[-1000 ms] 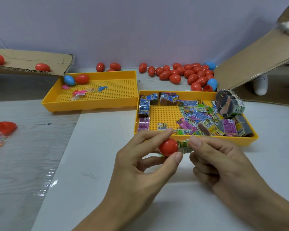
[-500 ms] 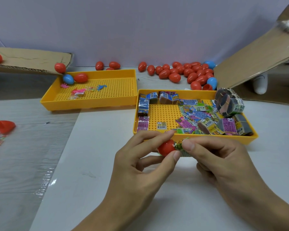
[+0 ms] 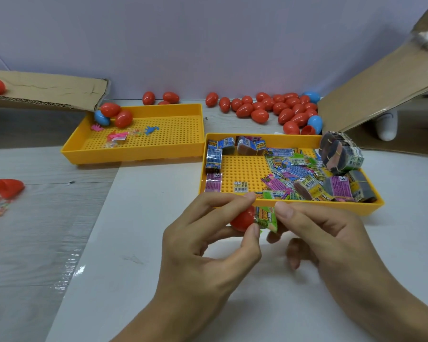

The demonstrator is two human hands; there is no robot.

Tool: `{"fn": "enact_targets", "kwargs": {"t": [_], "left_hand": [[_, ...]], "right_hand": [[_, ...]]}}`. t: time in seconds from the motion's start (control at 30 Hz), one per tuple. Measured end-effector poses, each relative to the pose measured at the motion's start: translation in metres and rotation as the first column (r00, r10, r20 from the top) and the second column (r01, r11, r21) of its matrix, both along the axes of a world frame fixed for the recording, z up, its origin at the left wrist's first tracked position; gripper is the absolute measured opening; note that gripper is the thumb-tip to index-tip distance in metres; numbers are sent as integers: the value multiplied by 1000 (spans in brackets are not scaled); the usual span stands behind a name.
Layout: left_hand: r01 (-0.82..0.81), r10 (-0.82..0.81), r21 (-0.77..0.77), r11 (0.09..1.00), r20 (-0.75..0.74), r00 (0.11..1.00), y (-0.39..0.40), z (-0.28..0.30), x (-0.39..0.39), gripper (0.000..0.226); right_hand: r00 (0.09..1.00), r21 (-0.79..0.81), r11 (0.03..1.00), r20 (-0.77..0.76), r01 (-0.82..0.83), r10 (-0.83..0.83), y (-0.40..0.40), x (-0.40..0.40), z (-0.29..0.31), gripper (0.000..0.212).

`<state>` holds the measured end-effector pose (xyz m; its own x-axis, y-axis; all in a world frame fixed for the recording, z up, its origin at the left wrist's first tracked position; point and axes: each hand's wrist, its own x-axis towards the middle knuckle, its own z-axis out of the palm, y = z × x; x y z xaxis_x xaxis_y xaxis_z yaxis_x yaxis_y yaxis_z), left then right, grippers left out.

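Beside the red egg point(image 3: 242, 219), right hand point(image 3: 331, 233) pinches green packet point(image 3: 266, 218) (print unreadable).

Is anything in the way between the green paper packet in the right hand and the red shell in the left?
Nothing visible. The right hand pinches the green packet right against the red shell, which the left hand holds; only the left thumb tip sits at the packet's lower edge.

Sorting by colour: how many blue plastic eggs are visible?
3. One blue plastic egg in the left yellow tray's far corner; two more among the red eggs behind the right yellow tray. Others may be hidden.
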<state>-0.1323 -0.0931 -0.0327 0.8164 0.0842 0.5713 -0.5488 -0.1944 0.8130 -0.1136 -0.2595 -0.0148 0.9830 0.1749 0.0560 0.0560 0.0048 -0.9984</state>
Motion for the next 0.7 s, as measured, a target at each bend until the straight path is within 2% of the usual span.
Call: {"fn": "enact_targets", "kwargs": {"t": [0.17, 0.3, 0.4, 0.53, 0.7], "left_hand": [[-31, 25, 107, 994, 58, 998, -1, 1, -3, 38], [-29, 27, 100, 995, 23, 999, 1, 2, -3, 34], [-36, 30, 119, 992, 50, 998, 1, 2, -3, 32], [-46, 40, 95, 994, 74, 996, 1, 0, -3, 32], [-13, 7, 80, 997, 78, 997, -2, -2, -5, 34]], "right_hand": [[989, 116, 993, -142, -22, 39, -1, 1, 3, 31], [977, 208, 978, -207, -15, 59, -2, 2, 6, 23], [961, 233, 970, -247, -65, 124, -1, 2, 9, 27], [913, 315, 939, -326, -140, 245, 1, 3, 9, 49], [839, 390, 906, -428, -163, 335, -3, 6, 10, 32]]}}
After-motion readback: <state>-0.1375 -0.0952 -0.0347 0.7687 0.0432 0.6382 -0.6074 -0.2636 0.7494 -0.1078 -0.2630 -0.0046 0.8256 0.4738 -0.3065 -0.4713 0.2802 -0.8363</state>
